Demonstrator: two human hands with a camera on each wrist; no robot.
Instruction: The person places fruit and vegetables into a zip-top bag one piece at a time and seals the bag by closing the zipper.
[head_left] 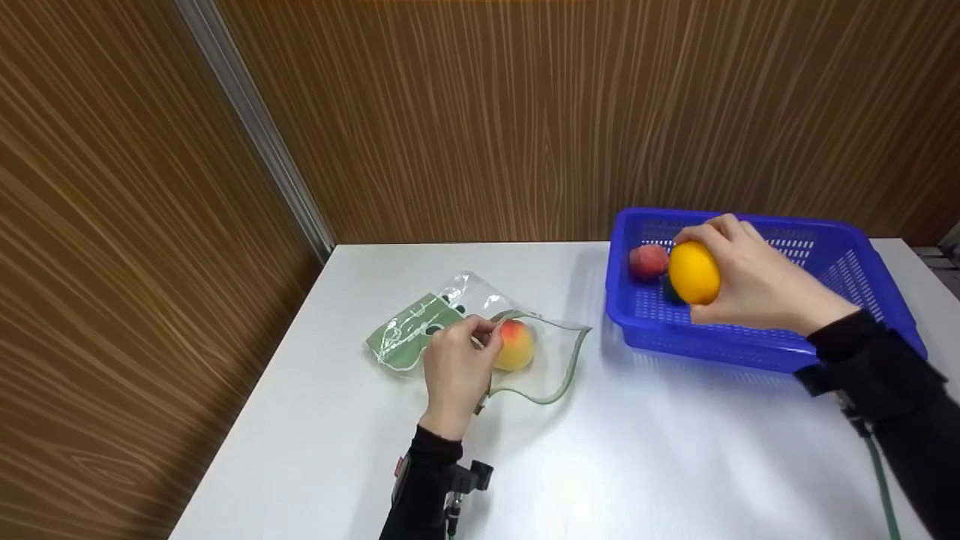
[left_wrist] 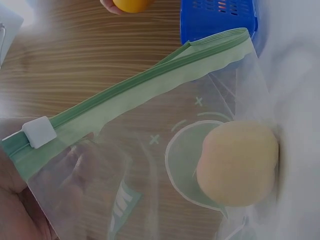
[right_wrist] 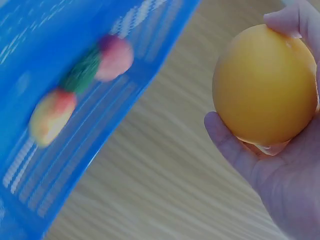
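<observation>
Two hands: the left hand (head_left: 459,367) pinches the edge of a bag, thumb against fingertips; the right hand (head_left: 754,277) has its fingers spread wide and curved round an orange fruit (head_left: 694,272), thumb on the lower side.
Orange fruit: smooth, rounded, deep yellow-orange; raised in the right fingers, apart from everything else.
Zip bag (head_left: 405,336): clear plastic with green printing and a green-edged mouth; it lies out on both sides of the left fingers, the mouth gaping to their right.
Peach (head_left: 516,346): yellow with a red blush; inside the bag, just right of the left fingertips.
Blue basket (head_left: 724,349): slotted plastic, standing on the white worktop (head_left: 570,465) below the right fingers; it holds a red fruit (head_left: 648,262), left of those fingers.
In the way: from the head, the right hand and orange fruit hide part of the basket; the left hand covers part of the bag.
Right wrist view: a dark green thing (right_wrist: 82,70) and a yellow-and-red fruit (right_wrist: 52,117) line up with the red one, blurred; the head view shows only a sliver of the green.
Left wrist view: a white slider (left_wrist: 40,132) sits on the zip beside the left fingers.
</observation>
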